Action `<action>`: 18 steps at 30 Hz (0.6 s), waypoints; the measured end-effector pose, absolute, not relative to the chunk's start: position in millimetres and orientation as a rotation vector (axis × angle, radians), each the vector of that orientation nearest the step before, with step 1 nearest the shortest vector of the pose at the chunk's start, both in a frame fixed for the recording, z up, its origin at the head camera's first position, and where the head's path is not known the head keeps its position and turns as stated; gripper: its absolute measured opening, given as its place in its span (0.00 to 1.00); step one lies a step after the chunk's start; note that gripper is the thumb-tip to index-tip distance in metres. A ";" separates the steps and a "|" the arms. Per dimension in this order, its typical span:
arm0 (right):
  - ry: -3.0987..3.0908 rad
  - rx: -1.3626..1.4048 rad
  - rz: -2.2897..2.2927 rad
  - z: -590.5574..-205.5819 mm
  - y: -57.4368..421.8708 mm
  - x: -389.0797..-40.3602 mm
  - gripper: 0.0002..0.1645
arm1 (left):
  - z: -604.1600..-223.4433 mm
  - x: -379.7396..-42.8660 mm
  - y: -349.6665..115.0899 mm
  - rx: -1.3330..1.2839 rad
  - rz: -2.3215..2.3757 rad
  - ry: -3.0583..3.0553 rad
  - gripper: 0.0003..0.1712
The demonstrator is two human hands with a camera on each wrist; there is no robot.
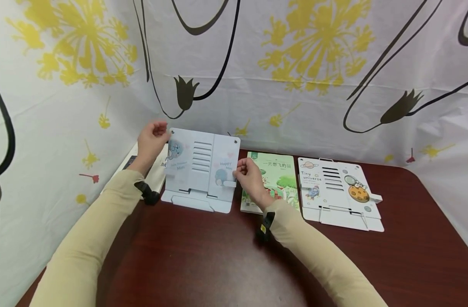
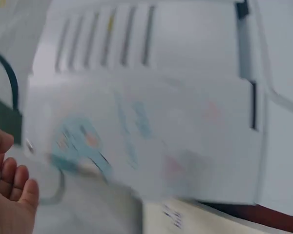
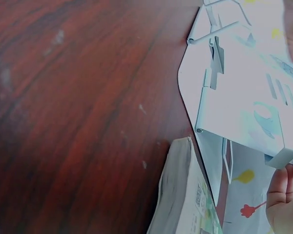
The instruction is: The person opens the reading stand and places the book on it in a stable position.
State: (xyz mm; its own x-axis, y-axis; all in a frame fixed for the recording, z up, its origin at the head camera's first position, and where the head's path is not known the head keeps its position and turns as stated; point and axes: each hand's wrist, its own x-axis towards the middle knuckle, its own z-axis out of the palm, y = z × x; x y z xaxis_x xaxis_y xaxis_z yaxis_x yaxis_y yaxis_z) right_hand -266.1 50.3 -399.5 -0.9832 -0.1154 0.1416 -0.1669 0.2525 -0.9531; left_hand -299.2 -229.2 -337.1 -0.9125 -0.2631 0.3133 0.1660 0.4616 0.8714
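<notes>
A white metal book stand (image 1: 202,166) with slots and blue cartoon prints stands with its back panel raised on a flat base. My left hand (image 1: 152,143) is beside the panel's upper left corner, fingers loosely bent. In the left wrist view a small gap shows between this left hand (image 2: 12,187) and the blurred panel (image 2: 185,131). At the opposite edge, my right hand (image 1: 253,179) pinches the panel just by its small side flap (image 1: 229,184). The right wrist view shows the fingers of this right hand (image 3: 285,195) under the flap (image 3: 282,158).
Right of the stand lies a green picture-covered book (image 1: 274,170), then a second white book stand (image 1: 335,192) with space prints, lying low. A pale book (image 1: 156,177) is partly hidden behind my left arm. Patterned cloth (image 1: 234,64) closes off the dark red table's (image 1: 203,260) back and sides.
</notes>
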 end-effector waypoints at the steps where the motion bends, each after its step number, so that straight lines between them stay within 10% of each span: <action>1: -2.452 0.275 1.873 -400.3 49.9 -266.0 0.09 | -332.7 -299.6 -224.5 0.018 -1.396 -2.294 0.18; 18: -2.405 0.324 1.820 -407.4 41.4 -254.9 0.09 | -324.3 -303.9 -184.9 -0.459 -0.890 -2.566 0.11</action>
